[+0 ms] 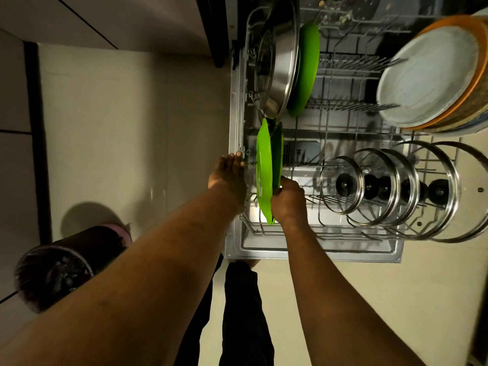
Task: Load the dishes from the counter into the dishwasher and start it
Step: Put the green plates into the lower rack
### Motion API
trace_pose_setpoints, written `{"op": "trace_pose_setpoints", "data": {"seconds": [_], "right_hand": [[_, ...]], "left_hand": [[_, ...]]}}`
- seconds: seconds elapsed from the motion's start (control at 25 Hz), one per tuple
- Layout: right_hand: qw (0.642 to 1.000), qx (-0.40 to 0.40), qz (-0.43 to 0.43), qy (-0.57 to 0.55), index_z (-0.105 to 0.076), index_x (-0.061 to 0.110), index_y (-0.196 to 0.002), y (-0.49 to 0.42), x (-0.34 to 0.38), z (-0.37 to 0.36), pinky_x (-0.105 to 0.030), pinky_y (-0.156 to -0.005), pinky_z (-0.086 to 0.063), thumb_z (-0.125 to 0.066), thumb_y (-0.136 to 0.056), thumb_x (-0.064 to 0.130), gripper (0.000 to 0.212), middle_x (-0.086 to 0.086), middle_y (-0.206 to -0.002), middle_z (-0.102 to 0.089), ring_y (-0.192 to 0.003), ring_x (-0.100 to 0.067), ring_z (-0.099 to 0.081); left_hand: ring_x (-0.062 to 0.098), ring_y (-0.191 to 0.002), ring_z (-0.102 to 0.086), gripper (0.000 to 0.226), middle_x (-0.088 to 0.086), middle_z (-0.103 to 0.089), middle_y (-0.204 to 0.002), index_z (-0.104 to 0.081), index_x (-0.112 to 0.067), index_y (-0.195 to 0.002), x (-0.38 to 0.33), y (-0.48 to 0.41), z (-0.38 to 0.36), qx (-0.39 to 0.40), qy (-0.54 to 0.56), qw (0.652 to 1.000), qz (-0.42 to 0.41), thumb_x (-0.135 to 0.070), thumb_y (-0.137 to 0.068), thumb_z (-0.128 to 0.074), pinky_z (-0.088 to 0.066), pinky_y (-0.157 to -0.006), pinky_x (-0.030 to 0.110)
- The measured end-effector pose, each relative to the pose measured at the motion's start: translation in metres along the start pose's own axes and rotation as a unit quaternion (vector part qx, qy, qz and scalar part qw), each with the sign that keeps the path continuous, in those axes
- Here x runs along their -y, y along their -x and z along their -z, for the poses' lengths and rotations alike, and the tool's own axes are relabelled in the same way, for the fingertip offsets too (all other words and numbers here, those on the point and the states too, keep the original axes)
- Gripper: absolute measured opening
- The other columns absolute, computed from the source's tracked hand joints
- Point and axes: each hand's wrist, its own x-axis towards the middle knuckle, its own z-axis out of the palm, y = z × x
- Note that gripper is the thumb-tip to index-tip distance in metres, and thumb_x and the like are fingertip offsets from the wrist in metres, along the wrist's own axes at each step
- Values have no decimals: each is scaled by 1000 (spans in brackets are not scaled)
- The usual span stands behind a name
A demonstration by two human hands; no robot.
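Left hand [228, 178]: fingers straight, lying on the left rim of the rack [343, 235]; this grip is slack and holds nothing.
Right hand [289, 200]: fingers curled round the near edge of the bright green plate [264, 167]; this grip is closed on it.
Green plates, three in all: the bright one stands on edge in the near-left corner of the rack. A dark green plate [277, 146] stands just beside it on its right, and I cannot tell whether the hand holds that one too. The far green plate [307, 70] stands further back.
Steel pan [280, 62], one: tilted on edge at the far left of the rack, leaning against the far green plate.
Glass lids [340, 167]: at least four, upright in a row along the right side of the rack, each with a dark knob and a metal rim. They overlap, so I cannot count them exactly.
Stack of plates [427, 75]: leaning at the far right of the rack, a white one in front and an orange-rimmed one behind it. There are more behind those, too hidden to count.
Dishwasher door [317, 249]: folded down under the pulled-out rack.
Bin [52, 276], one: dark, lined with a black bag, standing on the pale floor [118, 128] well to the left of the dishwasher.
Person: two bare forearms reach forward, with dark trouser legs below them.
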Motion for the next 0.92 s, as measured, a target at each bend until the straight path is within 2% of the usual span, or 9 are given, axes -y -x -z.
{"op": "trace_pose_setpoints", "data": {"seconds": [0.12, 0.2, 0.28, 0.36, 0.48, 0.56, 0.68, 0.84, 0.92], "right_hand": [[1000, 16, 2, -21, -68, 16, -115, 3, -3, 0, -26, -73, -48, -56, -95, 11, 24, -12, -101, -71, -93, -31, -66], [999, 35, -1, -36, -67, 14, -116, 1, -9, 3, -28, -74, -47, -51, -99, 19, 24, -12, -103, -70, -94, -32, -64], [999, 44, 11, -23, -65, 8, -105, 3, -12, 5, -29, -69, -37, -40, -104, 25, 30, -14, -98, -66, -90, -32, -59], [1000, 22, -1, -8, -56, 12, -90, 9, -15, 8, -29, -66, -30, -33, -105, 28, 32, -11, -85, -58, -80, -28, -52], [1000, 1, -18, 14, -50, 15, -85, 21, -17, 11, -28, -65, -29, -32, -105, 26, 29, -8, -79, -54, -75, -25, -48], [999, 7, -5, 32, -56, 11, -92, 27, -16, 12, -29, -66, -32, -33, -105, 20, 28, -13, -87, -59, -81, -28, -52], [999, 5, 7, 45, -59, 5, -119, 38, -8, 16, -31, -76, -38, -36, -102, 14, 30, -18, -116, -63, -106, -36, -57], [995, -1, 33, 94, -57, 5, -116, 62, 2, 19, -27, -70, -33, -41, -100, 13, 24, -16, -114, -63, -103, -35, -58], [989, -14, 52, 135, -55, 5, -116, 80, 6, 18, -30, -71, -37, -44, -98, 14, 22, -15, -114, -62, -104, -34, -58]], "left_hand": [[35, -150, 14, 99, 21, 22, -159, 15, -2, -153, -3, -1, 1, 0, -1, 1000, 3, -50, -96, -50, 7, -120, 45], [35, -149, 14, 99, 21, 22, -159, 16, -2, -153, -2, -1, 0, 0, -6, 1000, 1, -50, -96, -49, 8, -120, 45], [35, -149, 15, 98, 21, 22, -159, 16, -2, -153, -2, -1, -2, -7, -7, 1000, 1, -49, -97, -49, 8, -120, 45], [35, -149, 15, 95, 20, 22, -160, 16, -3, -153, -1, 0, -3, -14, -4, 1000, 3, -48, -97, -47, 8, -120, 46], [35, -149, 16, 91, 18, 23, -160, 17, -7, -154, -1, 7, -6, -32, 13, 999, 10, -41, -98, -46, 9, -119, 48], [35, -149, 15, 91, 16, 24, -160, 17, -8, -154, -2, 16, -9, -48, 40, 998, 10, -39, -98, -47, 9, -119, 49], [34, -150, 15, 88, 15, 26, -160, 18, -9, -154, -7, 30, -17, -70, 78, 994, 10, -34, -98, -45, 8, -121, 49], [34, -150, 13, 81, 16, 23, -160, 16, -6, -154, -11, 55, -27, -104, 120, 987, 20, -29, -99, -39, 6, -122, 48], [34, -150, 13, 82, 16, 23, -161, 15, -6, -154, -13, 73, -33, -112, 145, 983, 27, -31, -99, -41, 7, -120, 48]]}}
